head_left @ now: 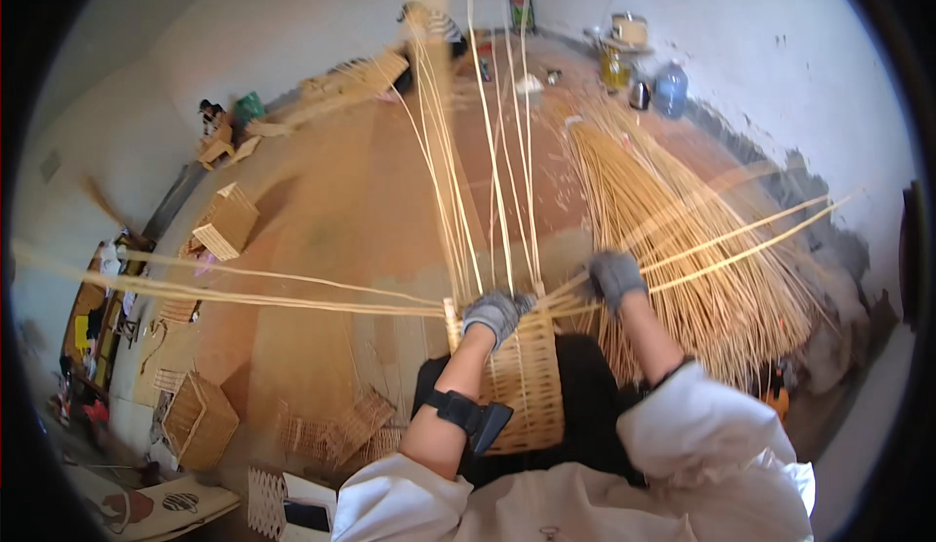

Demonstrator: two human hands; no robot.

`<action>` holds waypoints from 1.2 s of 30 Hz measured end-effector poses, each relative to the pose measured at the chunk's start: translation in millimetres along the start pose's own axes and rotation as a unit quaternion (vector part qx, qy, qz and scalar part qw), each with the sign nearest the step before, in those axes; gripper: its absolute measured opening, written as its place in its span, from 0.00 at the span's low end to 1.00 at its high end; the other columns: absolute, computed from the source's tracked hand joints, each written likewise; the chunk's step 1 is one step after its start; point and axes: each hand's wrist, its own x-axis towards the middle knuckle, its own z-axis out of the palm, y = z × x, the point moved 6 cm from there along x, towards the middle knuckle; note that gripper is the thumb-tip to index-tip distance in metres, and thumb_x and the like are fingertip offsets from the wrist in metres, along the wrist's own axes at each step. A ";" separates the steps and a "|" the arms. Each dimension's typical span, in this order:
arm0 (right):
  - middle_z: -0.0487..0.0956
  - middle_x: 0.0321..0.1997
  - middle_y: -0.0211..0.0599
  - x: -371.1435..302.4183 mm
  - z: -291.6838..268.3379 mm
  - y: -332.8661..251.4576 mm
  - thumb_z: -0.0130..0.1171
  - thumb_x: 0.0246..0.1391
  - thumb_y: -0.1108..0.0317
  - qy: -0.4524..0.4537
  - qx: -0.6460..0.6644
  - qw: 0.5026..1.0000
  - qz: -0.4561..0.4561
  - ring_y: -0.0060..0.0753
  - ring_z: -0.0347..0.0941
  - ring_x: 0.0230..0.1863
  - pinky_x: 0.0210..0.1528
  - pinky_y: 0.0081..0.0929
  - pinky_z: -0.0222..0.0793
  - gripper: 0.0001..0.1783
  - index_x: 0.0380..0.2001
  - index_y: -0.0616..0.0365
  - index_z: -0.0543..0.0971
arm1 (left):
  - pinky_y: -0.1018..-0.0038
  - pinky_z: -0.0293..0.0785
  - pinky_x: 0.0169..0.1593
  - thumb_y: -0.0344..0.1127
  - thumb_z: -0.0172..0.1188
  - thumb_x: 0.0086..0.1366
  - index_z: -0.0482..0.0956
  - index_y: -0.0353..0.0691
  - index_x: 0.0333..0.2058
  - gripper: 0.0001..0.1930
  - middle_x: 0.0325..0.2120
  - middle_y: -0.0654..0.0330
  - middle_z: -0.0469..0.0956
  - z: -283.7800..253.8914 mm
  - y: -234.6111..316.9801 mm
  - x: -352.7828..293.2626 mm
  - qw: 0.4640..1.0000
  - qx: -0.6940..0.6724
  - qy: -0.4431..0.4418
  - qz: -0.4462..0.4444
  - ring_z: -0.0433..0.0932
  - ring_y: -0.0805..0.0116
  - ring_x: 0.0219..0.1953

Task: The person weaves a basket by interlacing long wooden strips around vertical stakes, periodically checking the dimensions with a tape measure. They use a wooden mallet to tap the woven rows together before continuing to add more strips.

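Observation:
A woven wicker basket [526,391] rests on my lap between my dark-trousered legs, its long uncut rods fanning out to the left, ahead and to the right. My left hand [495,316], in a grey glove, is closed over the basket's far edge at the base of the upright rods. To its right, my right hand [616,277], gloved too and slightly blurred, has its fingers curled round pale wicker rods [721,267] stretching out to the right. Its fingertips are partly smeared by motion.
A large bundle of loose wicker rods [673,240] lies on the floor at right. Wicker baskets [200,423] and woven pieces [359,425] stand at left. Two people [444,30] [214,128] sit farther back. A blue water jug [671,91] stands by the wall.

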 end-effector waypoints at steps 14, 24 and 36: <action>0.73 0.23 0.36 114.8 97.9 28.1 0.57 0.44 0.73 -0.140 0.790 0.595 0.053 0.26 0.69 0.24 0.28 0.23 0.64 0.03 0.22 0.55 0.72 | 0.63 0.57 0.52 0.62 0.41 0.54 0.70 0.42 0.45 0.31 0.39 0.51 0.74 -13.2 7.1 -21.0 0.960 0.014 0.230 -0.158 0.70 0.56 0.45; 0.75 0.28 0.45 -9.8 151.1 82.8 0.47 0.48 0.82 -0.131 0.767 0.522 0.348 0.41 0.73 0.29 0.29 0.26 0.73 0.10 0.35 0.70 0.71 | 0.58 0.47 0.55 0.63 0.58 0.39 0.73 0.46 0.41 0.34 0.36 0.54 0.71 8.6 39.5 -45.0 0.932 0.158 0.323 0.052 0.68 0.61 0.43; 0.75 0.28 0.42 -18.6 -18.0 -71.4 0.50 0.42 0.73 0.266 0.258 0.884 -0.286 0.41 0.72 0.29 0.34 0.31 0.69 0.08 0.29 0.55 0.76 | 0.73 0.62 0.51 0.27 0.60 0.49 0.61 0.29 0.49 0.28 0.44 0.47 0.67 4.9 -77.2 -71.6 0.855 -0.212 0.467 0.080 0.67 0.59 0.46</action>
